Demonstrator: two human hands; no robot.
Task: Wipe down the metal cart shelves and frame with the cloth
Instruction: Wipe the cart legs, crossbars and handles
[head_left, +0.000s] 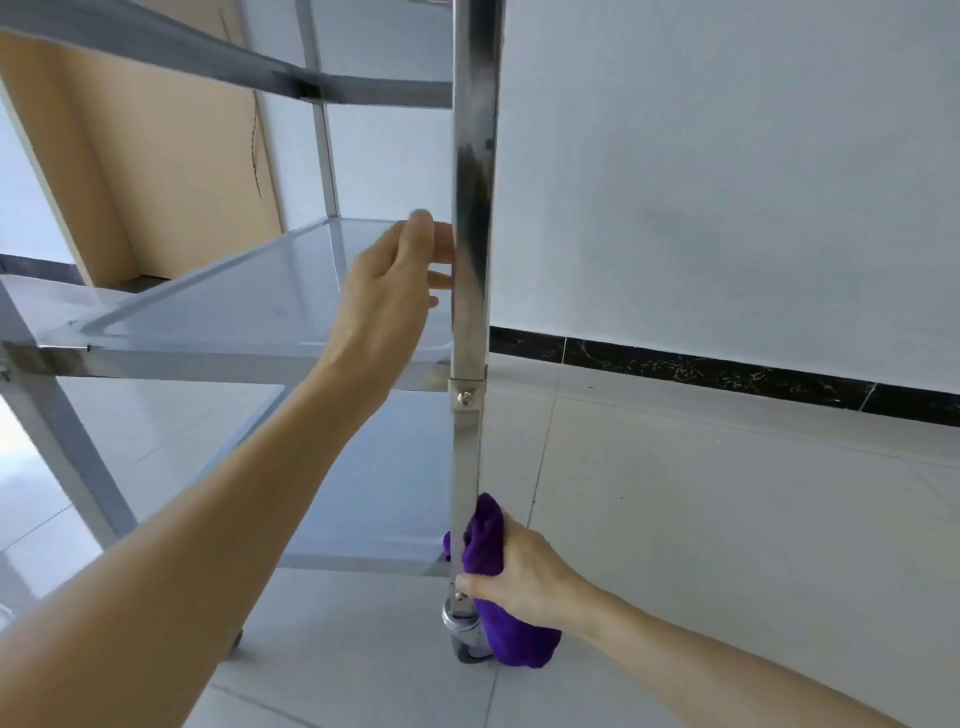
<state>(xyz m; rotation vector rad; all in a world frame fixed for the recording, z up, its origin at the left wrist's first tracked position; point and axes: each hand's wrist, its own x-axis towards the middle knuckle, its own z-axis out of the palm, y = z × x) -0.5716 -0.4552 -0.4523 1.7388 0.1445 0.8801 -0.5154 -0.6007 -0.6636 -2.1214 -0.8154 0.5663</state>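
Note:
The metal cart fills the left half of the view, with a shiny upright post (474, 218) running down the middle. My right hand (519, 571) grips a purple cloth (485, 540) wrapped round the bottom of that post, just above the caster wheel (465, 636). More of the cloth hangs below my hand beside the wheel. My left hand (397, 275) is over the middle shelf (249, 306), fingers reaching round the post from the left; the fingertips are hidden behind it. The bottom shelf (384, 478) lies lower, and the top shelf's rail (208, 57) crosses above.
A white wall (727, 182) with a black marbled skirting (727, 371) stands right of the cart. The floor (701, 519) is pale glossy tile. A beige wooden panel (171, 156) stands behind the cart at the left. Another cart leg (57, 441) slants at the left edge.

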